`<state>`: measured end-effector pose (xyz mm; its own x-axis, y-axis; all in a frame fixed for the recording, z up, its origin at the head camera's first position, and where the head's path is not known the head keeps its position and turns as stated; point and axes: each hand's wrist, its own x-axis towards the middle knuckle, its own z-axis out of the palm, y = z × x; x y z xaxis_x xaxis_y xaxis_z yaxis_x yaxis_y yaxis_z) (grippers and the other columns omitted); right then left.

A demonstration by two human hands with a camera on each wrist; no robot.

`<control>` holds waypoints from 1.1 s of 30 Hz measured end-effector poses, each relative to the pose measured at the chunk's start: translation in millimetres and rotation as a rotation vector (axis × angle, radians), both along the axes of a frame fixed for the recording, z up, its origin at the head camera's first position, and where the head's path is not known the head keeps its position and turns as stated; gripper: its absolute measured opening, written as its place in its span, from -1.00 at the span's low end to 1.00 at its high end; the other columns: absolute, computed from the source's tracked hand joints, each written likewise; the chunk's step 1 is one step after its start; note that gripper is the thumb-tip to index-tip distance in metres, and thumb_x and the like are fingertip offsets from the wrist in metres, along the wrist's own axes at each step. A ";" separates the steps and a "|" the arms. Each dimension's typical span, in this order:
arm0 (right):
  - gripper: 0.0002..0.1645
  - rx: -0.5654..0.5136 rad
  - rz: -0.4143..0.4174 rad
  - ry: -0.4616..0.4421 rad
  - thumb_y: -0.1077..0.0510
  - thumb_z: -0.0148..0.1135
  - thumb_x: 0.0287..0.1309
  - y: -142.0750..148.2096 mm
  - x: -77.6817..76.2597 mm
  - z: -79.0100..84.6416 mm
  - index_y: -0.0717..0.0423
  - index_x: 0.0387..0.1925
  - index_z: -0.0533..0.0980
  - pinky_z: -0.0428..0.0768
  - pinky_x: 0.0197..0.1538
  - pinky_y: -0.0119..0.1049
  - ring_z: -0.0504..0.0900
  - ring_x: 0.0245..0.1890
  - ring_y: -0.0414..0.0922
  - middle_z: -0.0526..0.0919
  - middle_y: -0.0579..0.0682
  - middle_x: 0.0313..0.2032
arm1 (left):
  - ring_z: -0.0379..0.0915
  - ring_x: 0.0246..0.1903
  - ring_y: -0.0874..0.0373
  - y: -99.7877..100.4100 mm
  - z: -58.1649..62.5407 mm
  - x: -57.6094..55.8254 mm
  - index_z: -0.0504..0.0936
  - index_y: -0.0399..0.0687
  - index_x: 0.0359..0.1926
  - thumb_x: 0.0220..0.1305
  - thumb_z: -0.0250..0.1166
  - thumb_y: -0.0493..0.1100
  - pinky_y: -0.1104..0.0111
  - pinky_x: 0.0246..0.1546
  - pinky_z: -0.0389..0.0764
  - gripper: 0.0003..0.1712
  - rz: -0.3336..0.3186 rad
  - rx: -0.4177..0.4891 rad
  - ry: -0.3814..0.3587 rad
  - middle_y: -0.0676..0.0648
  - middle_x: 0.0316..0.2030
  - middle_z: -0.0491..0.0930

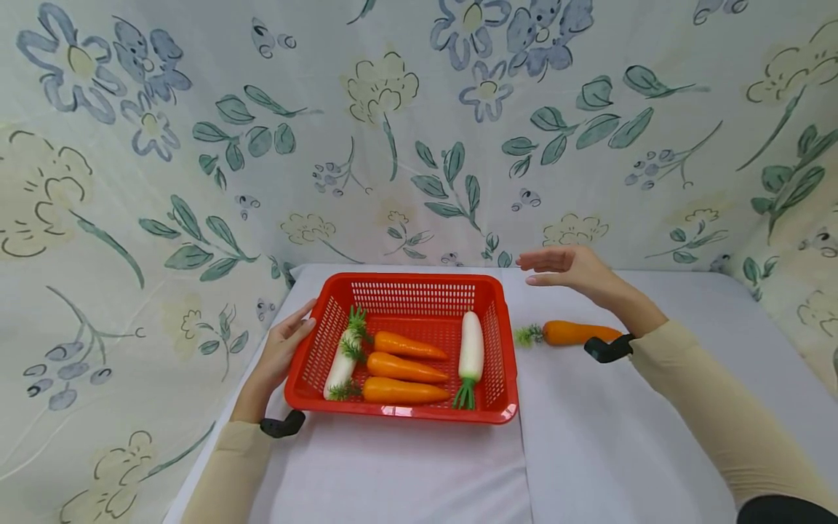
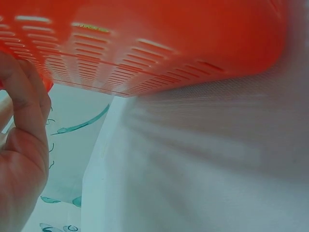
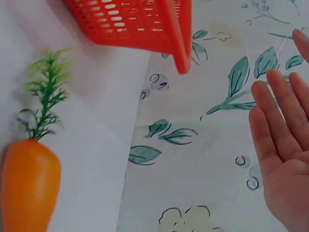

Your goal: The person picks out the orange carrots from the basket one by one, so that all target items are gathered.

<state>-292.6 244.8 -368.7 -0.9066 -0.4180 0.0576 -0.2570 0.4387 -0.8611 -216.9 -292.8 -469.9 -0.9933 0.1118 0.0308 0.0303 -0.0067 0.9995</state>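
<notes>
A red plastic basket [image 1: 419, 413] stands on the table in the head view. My left hand [image 1: 278, 356] grips its left rim; in the left wrist view bent fingers [image 2: 31, 99] meet the basket's wall. Inside lie three orange carrots [image 1: 406, 391] side by side, a white radish [image 1: 342, 370] with leafy green at the left, and another white radish [image 1: 471, 346] with its green stalks toward me. My right hand [image 1: 569, 273], holding nothing, hovers right of the basket with fingers extended. Below it, one carrot [image 1: 579, 333] rests on the tablecloth, leafy top pointing at the basket.
A white cloth [image 1: 452, 473] covers the table, with a seam running toward me near the basket's right corner. Behind the table hangs a flowered curtain [image 1: 419, 204]. Black straps with small cameras [image 1: 609, 349] sit on both wrists.
</notes>
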 end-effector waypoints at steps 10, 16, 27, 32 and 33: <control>-0.44 -0.094 0.128 -0.003 0.12 0.39 0.23 -45.1 -6.7 16.4 0.16 0.24 0.53 0.57 0.18 -0.02 0.57 0.16 0.04 0.61 0.10 0.16 | 0.65 -0.21 0.18 -2.5 -10.0 -4.4 0.17 -0.04 0.54 0.54 0.08 -0.12 0.30 -0.22 0.71 -0.36 0.008 0.020 -0.014 -0.07 -0.05 0.61; -0.44 -0.126 0.203 -0.032 0.17 0.39 0.22 -78.7 -11.3 15.6 0.19 0.25 0.52 0.54 0.21 0.01 0.57 0.17 0.07 0.62 0.12 0.14 | 0.66 -0.21 0.17 -2.4 -10.8 -3.2 0.20 -0.03 0.53 0.53 0.11 -0.08 0.27 -0.21 0.71 -0.36 0.010 -0.003 0.015 -0.08 -0.04 0.61; -0.48 -0.156 0.163 -0.159 0.25 0.44 0.15 -147.5 -10.1 -2.1 0.32 0.14 0.56 0.54 0.21 -0.06 0.64 0.09 0.03 0.65 0.23 0.06 | 0.66 -0.20 0.16 -4.1 -9.8 -2.7 0.19 -0.03 0.53 0.54 0.09 -0.09 0.26 -0.20 0.71 -0.37 0.003 0.009 0.018 -0.08 -0.02 0.61; -0.44 -0.197 0.111 -0.225 0.24 0.43 0.17 -169.6 -5.1 -15.4 0.39 0.17 0.52 0.48 0.27 -0.05 0.60 0.11 0.02 0.61 0.29 0.10 | 0.66 -0.19 0.17 -3.7 -9.9 -2.5 0.17 -0.06 0.54 0.55 0.06 -0.13 0.28 -0.21 0.71 -0.38 -0.006 0.033 0.018 -0.07 -0.01 0.61; -0.45 -0.208 0.108 -0.232 0.25 0.41 0.18 -172.8 -3.6 -16.6 0.39 0.17 0.52 0.47 0.28 -0.04 0.60 0.12 0.02 0.61 0.29 0.10 | 0.66 -0.19 0.17 -3.5 -9.6 -2.8 0.17 -0.07 0.54 0.55 0.06 -0.14 0.27 -0.21 0.71 -0.38 -0.007 0.035 0.020 -0.07 0.00 0.61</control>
<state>-296.2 72.0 -385.3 -0.8569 -0.5130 -0.0509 -0.0793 0.2287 -0.9703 -219.7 -296.3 -479.5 -0.9916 0.1170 0.0544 0.0498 -0.0418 0.9979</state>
